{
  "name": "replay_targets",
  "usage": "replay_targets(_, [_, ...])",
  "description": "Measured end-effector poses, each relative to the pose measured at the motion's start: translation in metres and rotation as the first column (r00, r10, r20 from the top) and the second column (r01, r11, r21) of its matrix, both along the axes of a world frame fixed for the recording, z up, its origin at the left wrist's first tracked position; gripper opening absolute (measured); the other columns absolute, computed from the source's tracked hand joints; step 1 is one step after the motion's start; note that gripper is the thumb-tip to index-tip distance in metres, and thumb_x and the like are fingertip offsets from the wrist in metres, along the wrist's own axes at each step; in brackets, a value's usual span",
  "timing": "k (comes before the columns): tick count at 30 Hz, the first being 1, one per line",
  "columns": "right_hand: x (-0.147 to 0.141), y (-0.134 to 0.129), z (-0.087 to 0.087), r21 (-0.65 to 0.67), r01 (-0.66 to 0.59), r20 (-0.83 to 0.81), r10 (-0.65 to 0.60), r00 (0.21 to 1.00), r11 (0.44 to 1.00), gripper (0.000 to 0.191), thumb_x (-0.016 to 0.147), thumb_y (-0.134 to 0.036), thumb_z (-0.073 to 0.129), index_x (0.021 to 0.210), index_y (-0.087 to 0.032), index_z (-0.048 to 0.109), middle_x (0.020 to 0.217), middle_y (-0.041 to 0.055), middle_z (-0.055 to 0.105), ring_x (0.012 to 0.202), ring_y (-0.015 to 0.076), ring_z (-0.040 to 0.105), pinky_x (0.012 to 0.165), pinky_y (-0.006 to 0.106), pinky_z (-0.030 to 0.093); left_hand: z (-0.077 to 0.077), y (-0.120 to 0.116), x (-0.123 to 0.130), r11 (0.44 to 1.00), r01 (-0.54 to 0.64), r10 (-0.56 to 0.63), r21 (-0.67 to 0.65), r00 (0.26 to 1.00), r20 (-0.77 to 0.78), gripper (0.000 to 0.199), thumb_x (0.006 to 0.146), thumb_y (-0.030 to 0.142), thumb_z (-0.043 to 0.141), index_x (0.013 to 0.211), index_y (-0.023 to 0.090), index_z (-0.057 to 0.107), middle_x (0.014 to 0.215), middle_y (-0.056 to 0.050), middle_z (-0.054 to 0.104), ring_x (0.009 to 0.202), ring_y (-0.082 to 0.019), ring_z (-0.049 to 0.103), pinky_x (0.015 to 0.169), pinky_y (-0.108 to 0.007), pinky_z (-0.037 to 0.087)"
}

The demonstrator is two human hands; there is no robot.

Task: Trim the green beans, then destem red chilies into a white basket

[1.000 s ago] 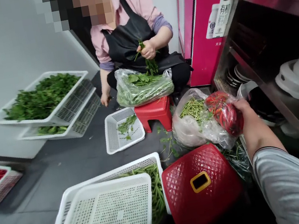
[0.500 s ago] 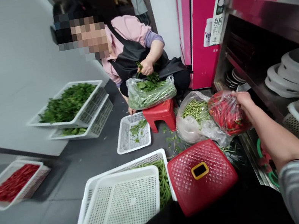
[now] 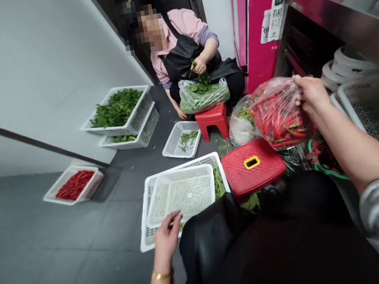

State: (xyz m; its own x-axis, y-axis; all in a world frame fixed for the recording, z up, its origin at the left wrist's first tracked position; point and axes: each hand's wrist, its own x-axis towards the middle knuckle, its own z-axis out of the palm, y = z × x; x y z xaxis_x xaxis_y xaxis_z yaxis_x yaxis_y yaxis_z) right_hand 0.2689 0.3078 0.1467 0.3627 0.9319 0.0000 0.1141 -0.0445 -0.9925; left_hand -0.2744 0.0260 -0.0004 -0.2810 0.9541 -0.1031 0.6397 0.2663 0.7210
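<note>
My right hand grips the gathered top of a clear plastic bag of red chili peppers. The bag hangs above the right end of a red stool with a yellow-edged slot. Low in the view, my left hand is open, its fingers loosely bent. It is at the near edge of an empty white plastic basket; whether it touches the rim I cannot tell. That basket rests inside a larger white basket, where green beans show at the right side.
A co-worker crouches behind a small red stool bearing bagged greens. Stacked baskets of leaves and a basket of red chilies stand left. A metal shelf borders the right, beside another bag of green stems.
The bag of chilies has been lifted up and nearer in my right hand. My left hand has come into view beside the white basket. The view has shifted left and back.
</note>
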Motion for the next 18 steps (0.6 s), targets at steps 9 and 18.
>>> replay_targets(9, [-0.115,-0.134,-0.113,-0.16,-0.284,-0.056,0.278,0.959,0.945,0.039,0.074,-0.053,0.066,0.061,-0.023,0.043,0.038,-0.0085,0.039,0.028,0.0095,0.039,0.028,0.021,0.032,0.011,0.044,0.17,0.848,0.469,-0.502,0.245,0.86,0.09,0.032,0.085,0.031,0.059,0.112,0.016,0.067,0.112,-0.011,0.07,0.098,-0.02,0.066,0.082,-0.031,0.054])
replay_targets(18, [-0.108,-0.139,-0.127,-0.108,-0.706,0.065,0.714,0.697,0.7,0.033,0.077,-0.051,0.06,0.068,-0.023,0.046,0.043,-0.0095,0.043,0.033,0.0104,0.042,0.034,0.021,0.034,0.003,0.053,0.192,0.867,0.392,-0.435,0.307,0.896,0.084,0.034,0.088,0.031,0.059,0.117,0.014,0.064,0.115,-0.014,0.067,0.101,-0.022,0.064,0.082,-0.033,0.053])
